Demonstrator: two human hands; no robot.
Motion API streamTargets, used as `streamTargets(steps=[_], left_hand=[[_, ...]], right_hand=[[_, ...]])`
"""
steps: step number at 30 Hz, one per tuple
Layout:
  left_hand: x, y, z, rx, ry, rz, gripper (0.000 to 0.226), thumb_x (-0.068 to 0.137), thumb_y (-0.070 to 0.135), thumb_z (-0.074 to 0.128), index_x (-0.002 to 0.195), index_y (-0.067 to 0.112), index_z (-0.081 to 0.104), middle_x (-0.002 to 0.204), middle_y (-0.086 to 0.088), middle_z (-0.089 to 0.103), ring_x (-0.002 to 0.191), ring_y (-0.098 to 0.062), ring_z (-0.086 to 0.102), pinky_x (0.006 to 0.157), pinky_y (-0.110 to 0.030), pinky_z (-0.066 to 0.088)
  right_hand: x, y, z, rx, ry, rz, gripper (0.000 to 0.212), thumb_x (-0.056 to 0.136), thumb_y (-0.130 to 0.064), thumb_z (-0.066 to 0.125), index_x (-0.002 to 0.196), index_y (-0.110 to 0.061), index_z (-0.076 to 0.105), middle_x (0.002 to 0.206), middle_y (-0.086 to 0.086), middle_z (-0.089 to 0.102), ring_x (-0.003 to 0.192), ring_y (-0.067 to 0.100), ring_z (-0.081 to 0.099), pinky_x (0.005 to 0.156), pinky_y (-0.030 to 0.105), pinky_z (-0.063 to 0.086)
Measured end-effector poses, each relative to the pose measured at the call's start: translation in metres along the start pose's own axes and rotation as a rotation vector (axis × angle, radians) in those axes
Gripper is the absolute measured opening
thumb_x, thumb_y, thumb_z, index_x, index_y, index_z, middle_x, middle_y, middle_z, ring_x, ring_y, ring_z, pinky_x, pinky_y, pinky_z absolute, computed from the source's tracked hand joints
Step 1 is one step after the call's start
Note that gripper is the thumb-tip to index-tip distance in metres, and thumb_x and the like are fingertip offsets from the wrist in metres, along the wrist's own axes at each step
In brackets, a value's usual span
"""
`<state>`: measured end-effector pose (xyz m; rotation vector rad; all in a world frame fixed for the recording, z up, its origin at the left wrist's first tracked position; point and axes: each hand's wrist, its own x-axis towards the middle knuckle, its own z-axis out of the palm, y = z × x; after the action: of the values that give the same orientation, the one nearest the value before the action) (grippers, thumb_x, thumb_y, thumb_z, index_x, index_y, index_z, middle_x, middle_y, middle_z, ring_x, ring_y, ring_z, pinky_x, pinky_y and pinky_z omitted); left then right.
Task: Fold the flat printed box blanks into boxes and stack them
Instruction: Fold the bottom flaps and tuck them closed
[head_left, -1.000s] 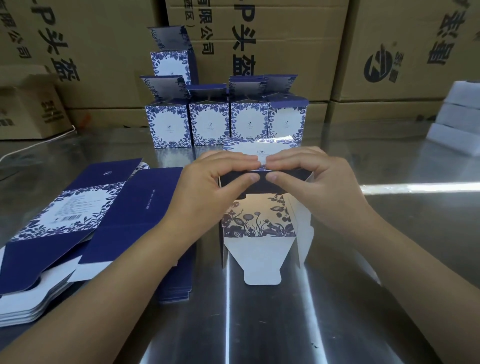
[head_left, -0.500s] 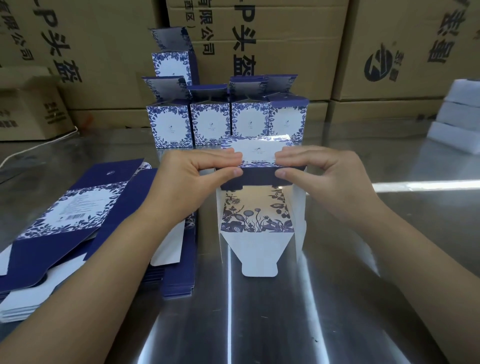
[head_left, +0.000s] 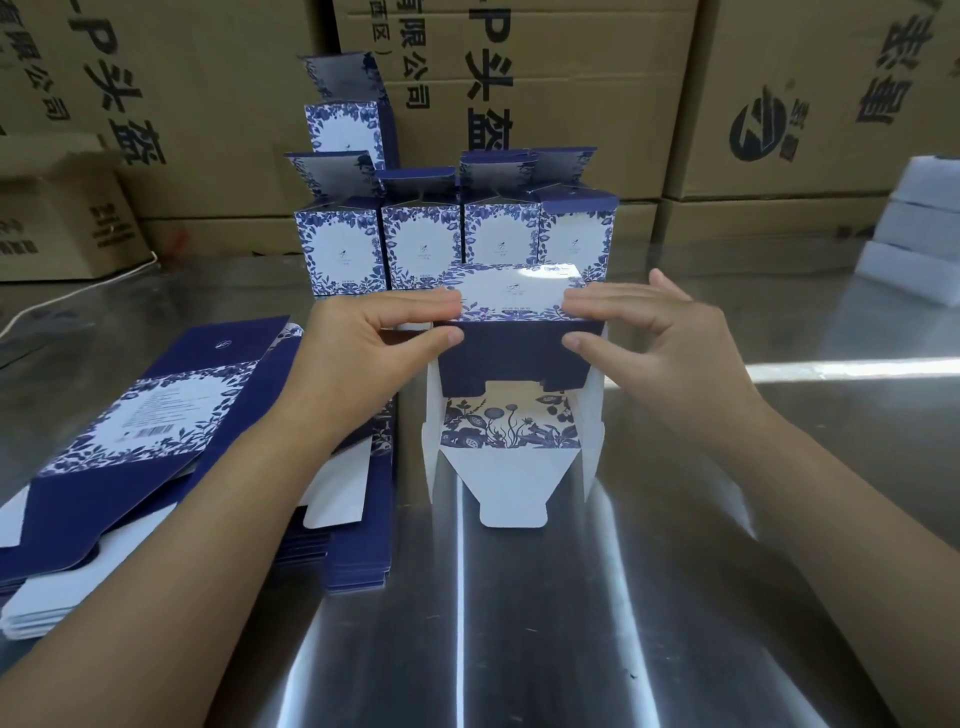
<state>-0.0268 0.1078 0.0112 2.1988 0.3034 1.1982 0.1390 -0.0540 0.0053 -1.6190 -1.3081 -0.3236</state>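
While cartons (head_left: 571, 78) wall the far edge of the steel worktop (head_left: 571, 623), finished boxes (head_left: 426, 249) stand before them and flat blanks (head_left: 156, 415) pile at left. The left hand (head_left: 353, 364) and right hand (head_left: 670, 338) each pinch the half-folded box (head_left: 511, 353) mid-worktop.

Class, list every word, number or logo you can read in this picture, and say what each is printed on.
"P头盔": large, sideways, on the left carton and the middle carton.
"限公司": smaller, sideways, on the middle carton.
Round black logo beside unclear characters: right carton.
Too small or blurred: barcode label on the flat blanks; marks on the folded boxes and the box being folded; print on the low carton.
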Motion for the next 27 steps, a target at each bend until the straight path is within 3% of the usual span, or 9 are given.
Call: streamTargets(steps=[6,14,23,27], left_hand=[[0.000,-0.004,0.002,0.025,0.058,0.009,0.027,0.078,0.008,0.074,0.103,0.017,0.070,0.102,0.010,0.068,0.099,0.006,0.063,0.090,-0.017,0.050],[0.000,-0.006,0.006,0.037,0.096,0.031,0.023,0.078,0.005,0.074,0.099,0.016,0.071,0.097,0.012,0.069,0.097,0.004,0.064,0.091,-0.024,0.051],[0.001,-0.004,0.006,0.002,0.064,0.005,0.021,0.078,0.005,0.074,0.099,0.009,0.073,0.097,0.008,0.069,0.097,0.006,0.063,0.087,-0.012,0.048],[0.000,-0.003,0.006,0.003,0.067,0.015,0.021,0.078,0.006,0.074,0.099,0.008,0.073,0.097,0.010,0.069,0.099,0.007,0.062,0.086,-0.010,0.047]], right_hand=[[-0.002,0.003,0.005,0.008,0.035,0.005,0.021,0.087,-0.013,0.068,0.106,-0.019,0.072,0.110,-0.017,0.063,0.110,-0.005,0.056,0.118,0.027,0.017],[-0.003,0.006,0.008,-0.119,0.056,-0.078,0.021,0.090,-0.010,0.061,0.107,-0.016,0.072,0.110,-0.018,0.060,0.109,-0.001,0.055,0.116,0.025,0.016],[-0.005,0.007,0.014,-0.160,0.147,-0.152,0.022,0.084,-0.012,0.060,0.102,-0.012,0.074,0.105,-0.006,0.070,0.106,0.009,0.061,0.107,0.018,0.029],[-0.006,0.009,0.014,-0.190,0.204,-0.223,0.017,0.084,-0.011,0.067,0.099,-0.007,0.074,0.101,0.001,0.072,0.101,0.011,0.063,0.106,0.022,0.036]])
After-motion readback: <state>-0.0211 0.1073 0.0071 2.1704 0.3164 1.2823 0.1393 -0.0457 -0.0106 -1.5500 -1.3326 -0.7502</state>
